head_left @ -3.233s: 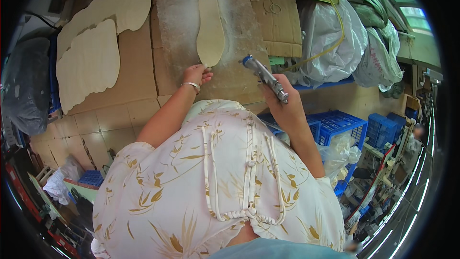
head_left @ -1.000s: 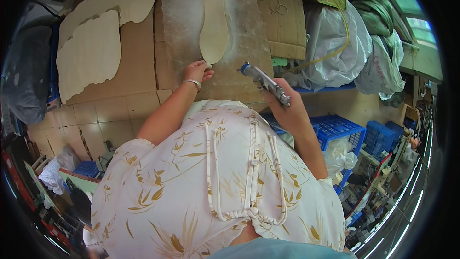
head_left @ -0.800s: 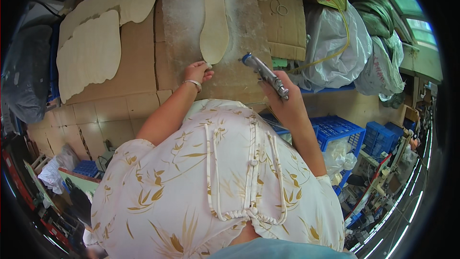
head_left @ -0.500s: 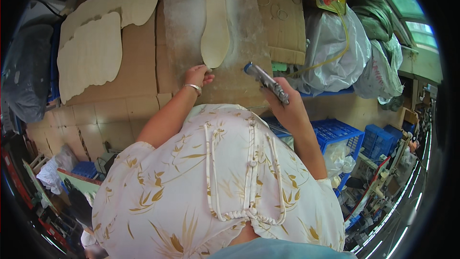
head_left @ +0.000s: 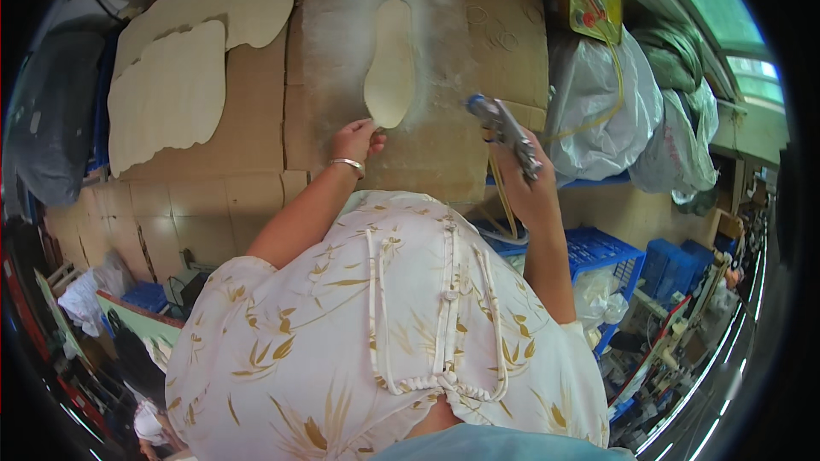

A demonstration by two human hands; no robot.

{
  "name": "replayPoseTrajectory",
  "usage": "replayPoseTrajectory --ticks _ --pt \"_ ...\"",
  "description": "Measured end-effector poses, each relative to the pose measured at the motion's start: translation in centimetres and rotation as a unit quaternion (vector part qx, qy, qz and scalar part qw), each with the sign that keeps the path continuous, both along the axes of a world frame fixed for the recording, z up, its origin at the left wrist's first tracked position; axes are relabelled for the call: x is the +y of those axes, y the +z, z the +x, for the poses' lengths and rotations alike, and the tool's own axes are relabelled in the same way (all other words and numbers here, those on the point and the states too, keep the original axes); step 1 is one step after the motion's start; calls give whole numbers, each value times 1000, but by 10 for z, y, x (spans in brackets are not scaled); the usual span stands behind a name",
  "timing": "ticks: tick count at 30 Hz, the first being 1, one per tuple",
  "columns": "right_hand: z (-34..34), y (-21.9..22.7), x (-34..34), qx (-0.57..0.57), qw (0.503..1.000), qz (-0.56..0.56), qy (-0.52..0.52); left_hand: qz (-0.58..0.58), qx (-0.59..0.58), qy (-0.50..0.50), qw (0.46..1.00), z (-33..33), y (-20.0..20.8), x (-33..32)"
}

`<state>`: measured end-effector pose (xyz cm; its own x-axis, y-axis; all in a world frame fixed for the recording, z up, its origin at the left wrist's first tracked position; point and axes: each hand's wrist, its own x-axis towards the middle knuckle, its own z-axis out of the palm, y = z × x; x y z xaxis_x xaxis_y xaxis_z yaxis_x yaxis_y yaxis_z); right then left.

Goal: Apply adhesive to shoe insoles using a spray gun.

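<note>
A cream, sole-shaped insole (head_left: pixel 390 64) lies lengthwise on a board (head_left: pixel 329 77) dusted with white residue. At its near end, my left hand (head_left: pixel 357 140) is closed in a pinch on the edge. My right hand (head_left: pixel 534 183) grips a metal spray gun (head_left: pixel 512 137) with a blue front, off to the right of the board. The gun's nozzle points up and leftward, apart from the insole. From below the gun hangs a yellowish hose (head_left: pixel 504 196).
Large cream sheets (head_left: pixel 166 98) overlap on the cardboard at left. Rubber-band-like rings (head_left: pixel 504 38) lie right of the board. A yellow container (head_left: pixel 595 0) stands above plastic-wrapped bundles (head_left: pixel 602 102). Blue crates (head_left: pixel 602 252) sit lower right, and a dark bag (head_left: pixel 55 115) far left.
My right hand has moved right with the spray gun, away from the insole, and the hose now shows below it. My left hand keeps its pinch. The whole view has shifted slightly.
</note>
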<state>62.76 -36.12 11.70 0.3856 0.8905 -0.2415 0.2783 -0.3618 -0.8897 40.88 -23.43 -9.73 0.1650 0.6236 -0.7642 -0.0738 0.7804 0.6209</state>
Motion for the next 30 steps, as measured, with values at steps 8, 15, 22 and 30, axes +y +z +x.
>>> replayPoseTrajectory --ticks 8,15,22,30 --pt "16 -23 -25 21 998 22 -61 216 -20 -81 973 -13 141 52" --pt "3 -24 -9 32 999 -22 9 342 154 -87 923 -146 178 118" --pt "-15 -31 8 -4 999 -23 28 312 263 63 911 -271 82 134" --pt "-50 -28 20 -25 998 -57 30 134 212 133 959 -326 -24 114"
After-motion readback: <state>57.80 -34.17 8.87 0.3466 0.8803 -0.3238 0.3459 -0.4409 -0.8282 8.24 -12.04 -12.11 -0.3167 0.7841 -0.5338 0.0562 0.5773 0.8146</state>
